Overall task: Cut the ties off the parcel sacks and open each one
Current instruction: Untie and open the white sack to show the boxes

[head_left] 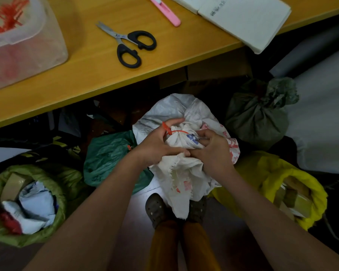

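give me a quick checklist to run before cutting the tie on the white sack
1. Red tie visible around the white sack neck: ok.
2. Neck held steady: ok, left hand and right hand both grip it.
3. Scissors in hand: not ok, lying on the table.
4. A hand free to fetch them: not ok.
5. Fingers clear of the tie: not ok, left fingers touch it.
6. Room for a blade under the tie: cannot tell.

Both hands meet low in front, forearms bare.
The left hand (157,147) curls its fingers (174,122) over a bunched neck; the right hand (213,151) grips beside it, fingers (204,133) bent, thumbs nearly touching.
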